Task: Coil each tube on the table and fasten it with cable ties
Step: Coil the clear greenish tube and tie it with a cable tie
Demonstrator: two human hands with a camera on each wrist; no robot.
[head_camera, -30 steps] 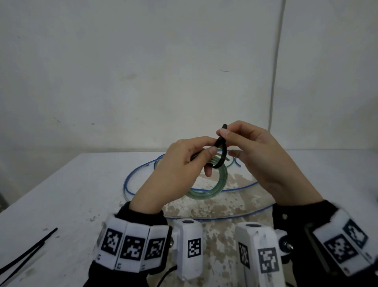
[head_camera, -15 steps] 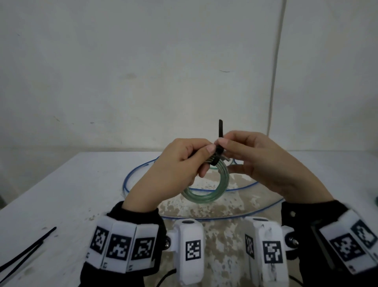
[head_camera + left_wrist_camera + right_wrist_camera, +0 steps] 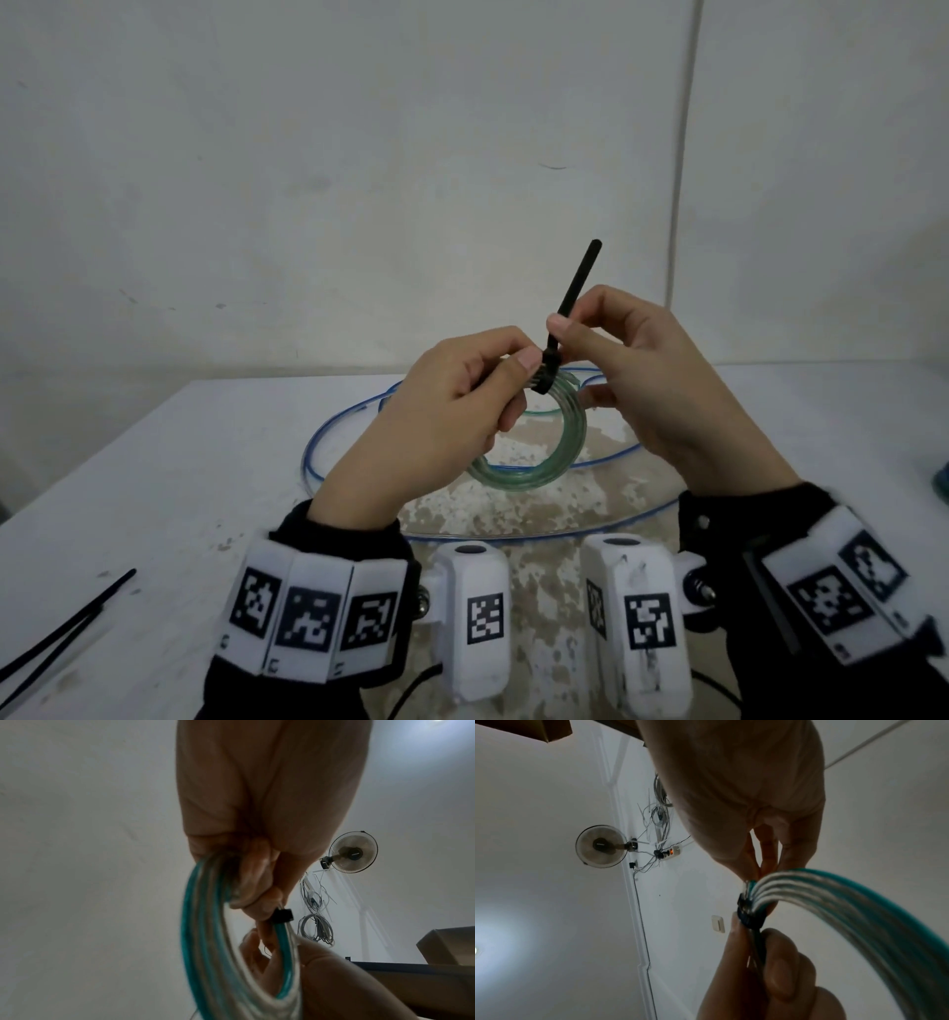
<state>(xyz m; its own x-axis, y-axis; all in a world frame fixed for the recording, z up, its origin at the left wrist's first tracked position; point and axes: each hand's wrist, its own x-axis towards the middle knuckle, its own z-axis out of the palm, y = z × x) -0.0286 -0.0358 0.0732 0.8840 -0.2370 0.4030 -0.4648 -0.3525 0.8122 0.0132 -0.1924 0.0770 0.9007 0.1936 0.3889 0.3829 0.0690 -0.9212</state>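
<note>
A green tube coil [image 3: 549, 457] hangs in the air above the table, held at its top by my left hand [image 3: 462, 395], whose thumb and fingers pinch the bundled turns. A black cable tie [image 3: 572, 298] is wrapped round the coil's top, its tail sticking up and to the right. My right hand [image 3: 621, 354] pinches that tail just above the tie's head. In the left wrist view the coil [image 3: 213, 953] and tie head [image 3: 282, 915] show below my curled fingers. The right wrist view shows the tie [image 3: 749, 914] tight around the coil [image 3: 859, 912].
A blue tube [image 3: 349, 437] lies in a loose wide loop on the white table [image 3: 154, 488] under my hands. Two spare black cable ties [image 3: 67, 632] lie at the front left. A stained patch marks the table's middle.
The tie's loop has shrunk tight around the coil, and its tail now sticks much further up. My right hand has risen along the tail. Both hands moved slightly up.
</note>
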